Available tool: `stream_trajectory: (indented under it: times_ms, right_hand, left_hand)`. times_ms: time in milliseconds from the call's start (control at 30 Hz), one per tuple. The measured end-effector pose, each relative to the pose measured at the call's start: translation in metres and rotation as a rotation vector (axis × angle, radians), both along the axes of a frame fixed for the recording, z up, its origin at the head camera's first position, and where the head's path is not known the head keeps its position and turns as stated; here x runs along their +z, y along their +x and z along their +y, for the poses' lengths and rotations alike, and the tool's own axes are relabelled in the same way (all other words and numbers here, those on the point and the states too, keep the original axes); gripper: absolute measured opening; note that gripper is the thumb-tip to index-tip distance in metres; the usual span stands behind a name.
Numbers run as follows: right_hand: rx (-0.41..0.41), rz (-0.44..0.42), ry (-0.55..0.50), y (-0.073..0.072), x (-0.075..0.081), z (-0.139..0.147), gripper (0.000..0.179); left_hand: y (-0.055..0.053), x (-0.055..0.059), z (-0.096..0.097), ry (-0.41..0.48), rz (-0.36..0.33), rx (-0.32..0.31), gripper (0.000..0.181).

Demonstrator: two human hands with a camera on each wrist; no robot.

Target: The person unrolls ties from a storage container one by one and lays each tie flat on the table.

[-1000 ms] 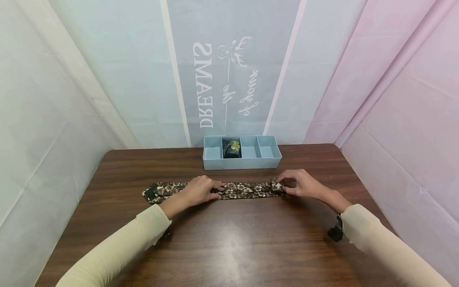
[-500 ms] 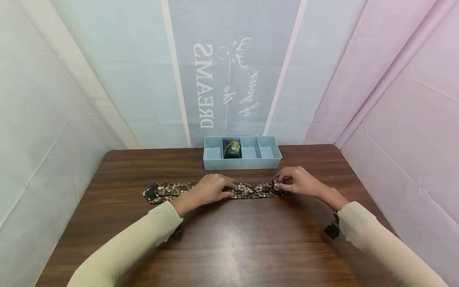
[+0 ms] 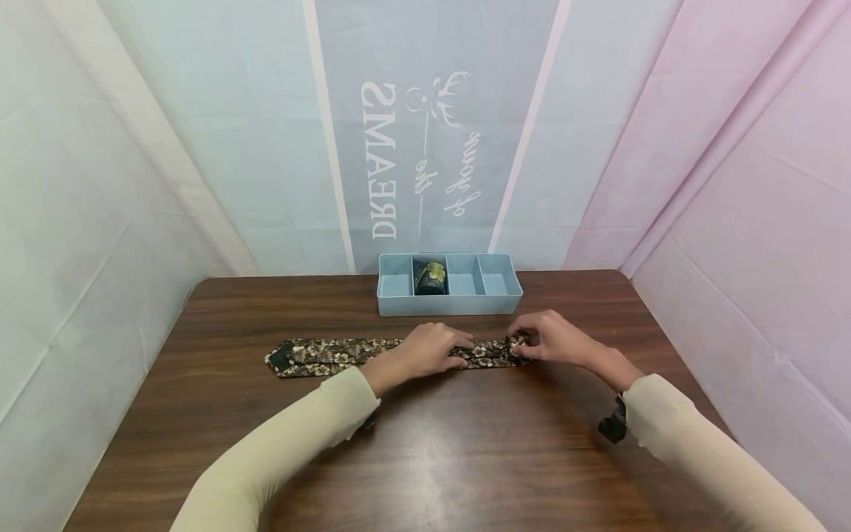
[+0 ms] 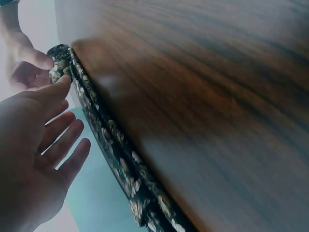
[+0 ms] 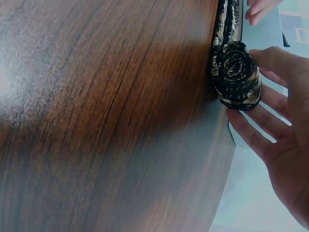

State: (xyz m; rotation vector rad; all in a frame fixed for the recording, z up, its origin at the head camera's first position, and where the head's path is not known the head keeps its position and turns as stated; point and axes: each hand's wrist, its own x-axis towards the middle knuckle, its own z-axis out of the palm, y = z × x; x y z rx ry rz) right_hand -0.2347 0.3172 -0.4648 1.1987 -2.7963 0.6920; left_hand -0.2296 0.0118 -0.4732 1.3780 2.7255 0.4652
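Note:
A dark necktie with a cream and brown floral print (image 3: 332, 350) lies lengthwise across the table, its pointed end at the left. Its right end is wound into a tight roll, whose spiral side (image 5: 236, 70) shows in the right wrist view. My right hand (image 3: 555, 340) holds this roll between thumb and fingers. Over the flat part of the tie, just left of the roll, is my left hand (image 3: 425, 350); its thumb and fingertips are at the tie. In the left wrist view the fingers of that left hand (image 4: 34, 150) are spread and loosely extended.
Behind the tie stands a light blue divided box (image 3: 449, 304). One compartment holds a rolled dark piece with a yellow-green flower (image 3: 431, 276). The wooden table (image 3: 425, 451) is bordered by hanging cloth at the back and both sides.
My left hand has slid rightward along the tie toward the roll, uncovering more of the tie's left part. My right hand stays at the roll, its fingers shifting slightly around it.

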Motion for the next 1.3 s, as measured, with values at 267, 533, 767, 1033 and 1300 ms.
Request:
stream_trajectory:
  times_ms: [267, 533, 767, 1033, 1300]
  right_hand:
    - [0.091, -0.021, 0.002, -0.003, 0.000, 0.005, 0.023]
    - [0.067, -0.047, 0.022, 0.000, -0.002, 0.010, 0.027]
    - [0.039, -0.023, 0.013, 0.002, -0.007, 0.011, 0.012]
    - [0.039, 0.027, -0.028, 0.003, -0.008, 0.011, 0.015]
    - [0.059, 0.040, -0.034, 0.002, -0.010, 0.015, 0.024]
  left_hand:
    - [-0.003, -0.009, 0.006, -0.056, -0.006, -0.001, 0.035]
    - [-0.002, -0.012, 0.005, -0.072, -0.002, -0.010, 0.033]
    - [-0.003, -0.014, 0.002, -0.055, 0.009, -0.014, 0.032]
    - [-0.004, -0.014, -0.003, -0.041, 0.000, -0.009, 0.035]
    - [-0.005, -0.015, -0.011, -0.024, -0.005, -0.007, 0.038]
